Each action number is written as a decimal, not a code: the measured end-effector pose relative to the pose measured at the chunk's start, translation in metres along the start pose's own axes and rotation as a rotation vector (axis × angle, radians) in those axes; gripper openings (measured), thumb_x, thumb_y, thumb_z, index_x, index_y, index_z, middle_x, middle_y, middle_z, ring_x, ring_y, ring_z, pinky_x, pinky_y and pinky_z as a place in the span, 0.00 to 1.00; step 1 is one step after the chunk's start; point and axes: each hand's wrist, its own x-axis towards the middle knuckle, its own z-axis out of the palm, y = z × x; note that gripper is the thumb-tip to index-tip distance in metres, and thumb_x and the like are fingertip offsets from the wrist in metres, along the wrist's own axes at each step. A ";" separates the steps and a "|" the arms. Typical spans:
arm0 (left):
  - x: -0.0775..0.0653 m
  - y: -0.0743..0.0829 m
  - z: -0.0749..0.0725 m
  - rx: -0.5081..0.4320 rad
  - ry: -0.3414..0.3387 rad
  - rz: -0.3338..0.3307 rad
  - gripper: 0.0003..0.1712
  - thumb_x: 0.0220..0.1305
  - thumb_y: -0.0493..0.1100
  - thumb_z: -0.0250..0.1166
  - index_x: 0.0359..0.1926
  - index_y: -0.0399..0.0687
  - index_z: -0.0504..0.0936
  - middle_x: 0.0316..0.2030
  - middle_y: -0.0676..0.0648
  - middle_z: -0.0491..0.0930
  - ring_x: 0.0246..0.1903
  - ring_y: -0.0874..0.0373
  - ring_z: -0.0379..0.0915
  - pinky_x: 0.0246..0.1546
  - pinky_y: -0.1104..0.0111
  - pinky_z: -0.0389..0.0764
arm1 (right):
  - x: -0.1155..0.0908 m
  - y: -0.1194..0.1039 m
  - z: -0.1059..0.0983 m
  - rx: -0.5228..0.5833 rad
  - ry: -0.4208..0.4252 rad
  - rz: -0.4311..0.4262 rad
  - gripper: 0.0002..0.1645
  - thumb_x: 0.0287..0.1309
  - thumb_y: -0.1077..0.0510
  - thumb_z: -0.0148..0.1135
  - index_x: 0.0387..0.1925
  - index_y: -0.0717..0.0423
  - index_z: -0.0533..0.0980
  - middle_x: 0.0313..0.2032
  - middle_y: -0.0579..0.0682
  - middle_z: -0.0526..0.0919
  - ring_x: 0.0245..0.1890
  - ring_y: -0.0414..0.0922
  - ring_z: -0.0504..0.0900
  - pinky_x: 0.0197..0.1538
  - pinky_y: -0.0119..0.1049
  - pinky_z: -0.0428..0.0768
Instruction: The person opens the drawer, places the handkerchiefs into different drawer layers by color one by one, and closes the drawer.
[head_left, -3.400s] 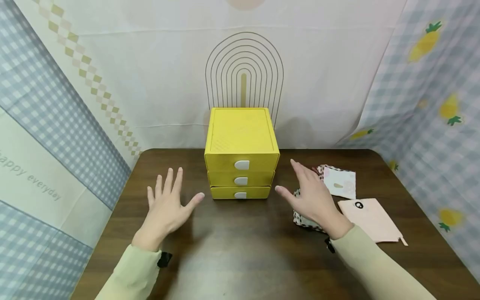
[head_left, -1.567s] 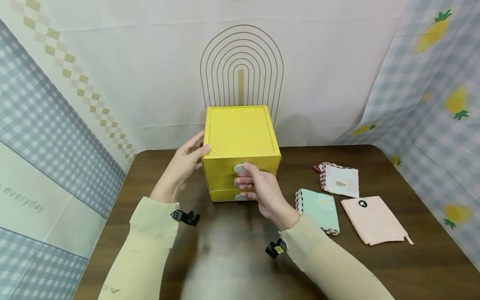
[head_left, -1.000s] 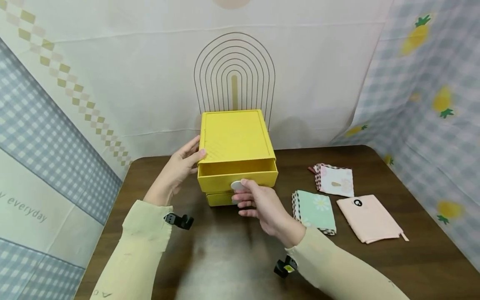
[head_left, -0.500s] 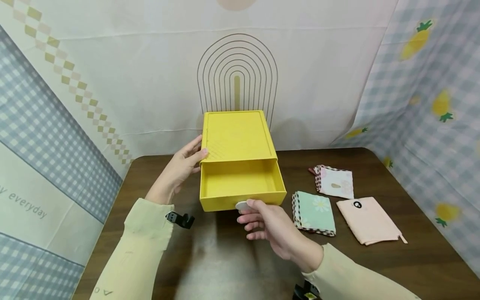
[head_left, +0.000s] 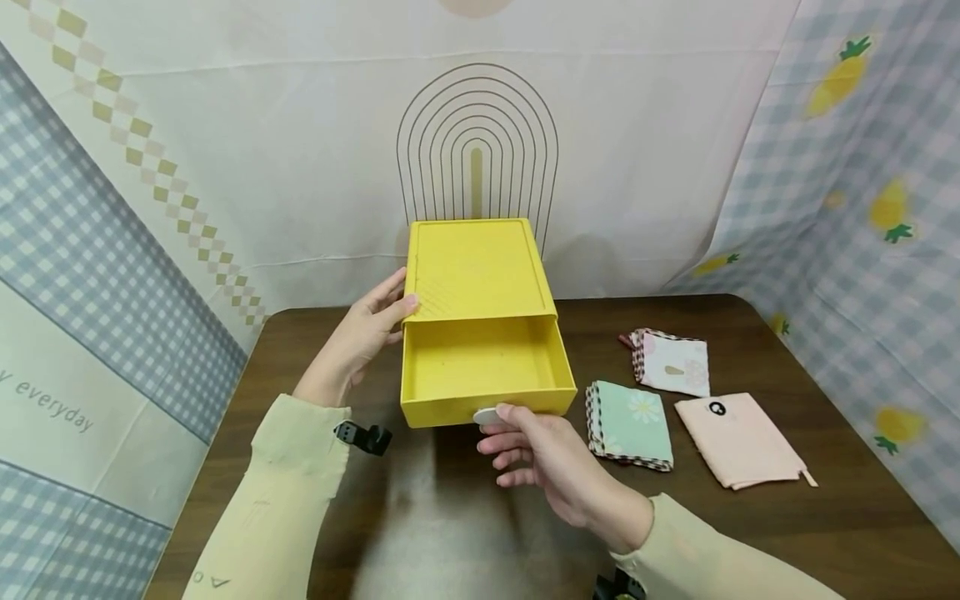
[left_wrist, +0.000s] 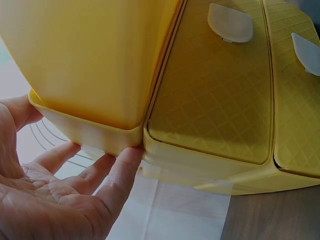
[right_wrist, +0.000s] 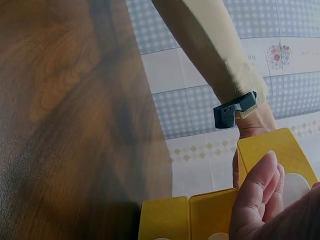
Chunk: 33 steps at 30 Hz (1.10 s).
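A yellow drawer cabinet (head_left: pixel 480 267) stands near the back of the table, its top drawer (head_left: pixel 438 413) pulled well out and bare inside. My left hand (head_left: pixel 352 342) steadies the cabinet's left side, thumb on the top front edge. In the left wrist view its extended fingers (left_wrist: pixel 117 182) press against the cabinet wall. Below the drawer's front, my right hand (head_left: pixel 551 467) pinches the white drawer handle (head_left: pixel 486 416) between thumb and index finger, the other fingers loosely bent. The lower drawers (left_wrist: pixel 215 85) are closed; in the head view the pulled-out one hides them.
Right of the cabinet lie three folded cloths: a green one (head_left: pixel 628 425) with a daisy, a white one (head_left: pixel 675 364) with pink flowers and a pink one (head_left: pixel 738 442) with a loop. A fabric backdrop (head_left: pixel 322 167) rises behind the dark wooden table (head_left: pixel 450 533).
Both hands came from above the table to the cabinet, left to its side, right to the top handle. The right hand drew the top drawer outward; over the last half second it hardly moves.
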 end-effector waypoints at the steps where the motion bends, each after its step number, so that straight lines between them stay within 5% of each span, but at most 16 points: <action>1: 0.000 0.000 0.000 0.000 0.003 0.001 0.39 0.71 0.54 0.61 0.77 0.70 0.55 0.74 0.50 0.58 0.68 0.53 0.62 0.66 0.51 0.68 | 0.000 0.000 0.000 -0.002 0.000 0.000 0.32 0.62 0.40 0.62 0.50 0.66 0.80 0.37 0.54 0.86 0.28 0.42 0.79 0.33 0.36 0.84; 6: 0.000 0.000 0.003 0.000 0.007 0.015 0.38 0.70 0.55 0.62 0.77 0.70 0.56 0.74 0.50 0.59 0.68 0.52 0.62 0.66 0.50 0.68 | 0.000 0.002 -0.005 -0.066 -0.029 -0.040 0.35 0.65 0.38 0.60 0.52 0.66 0.80 0.37 0.55 0.86 0.27 0.42 0.79 0.33 0.36 0.84; 9: 0.001 -0.001 0.005 0.003 0.012 0.016 0.38 0.70 0.55 0.62 0.76 0.70 0.57 0.74 0.49 0.59 0.68 0.52 0.62 0.66 0.50 0.67 | -0.001 0.006 -0.014 -0.202 -0.089 -0.131 0.32 0.70 0.41 0.55 0.54 0.67 0.79 0.39 0.57 0.87 0.29 0.44 0.80 0.35 0.39 0.86; 15: 0.000 -0.004 0.002 0.011 0.028 0.012 0.39 0.70 0.56 0.62 0.76 0.71 0.56 0.75 0.49 0.56 0.70 0.52 0.59 0.67 0.50 0.66 | 0.002 0.017 -0.056 -0.746 -0.189 -0.440 0.20 0.69 0.46 0.60 0.53 0.55 0.81 0.42 0.44 0.86 0.38 0.41 0.83 0.44 0.40 0.85; 20: -0.001 -0.004 0.001 0.018 0.025 0.021 0.38 0.70 0.56 0.62 0.76 0.71 0.56 0.75 0.49 0.57 0.70 0.53 0.60 0.67 0.50 0.66 | 0.009 0.015 -0.103 -1.186 -0.083 -0.629 0.24 0.62 0.38 0.65 0.51 0.49 0.81 0.44 0.38 0.83 0.43 0.37 0.80 0.48 0.41 0.82; 28: -0.002 -0.003 0.003 -0.002 0.022 0.025 0.38 0.70 0.56 0.62 0.77 0.70 0.56 0.75 0.48 0.56 0.70 0.52 0.59 0.67 0.50 0.66 | 0.031 -0.007 -0.176 -1.232 0.058 -0.349 0.44 0.56 0.34 0.68 0.66 0.54 0.71 0.62 0.54 0.76 0.60 0.57 0.75 0.58 0.57 0.75; 33: -0.003 -0.004 0.003 -0.008 0.031 0.016 0.38 0.70 0.56 0.62 0.76 0.70 0.56 0.75 0.48 0.56 0.70 0.53 0.58 0.67 0.50 0.65 | 0.051 -0.012 -0.205 -1.243 0.061 -0.278 0.48 0.56 0.39 0.71 0.69 0.62 0.66 0.64 0.62 0.73 0.62 0.63 0.71 0.58 0.60 0.74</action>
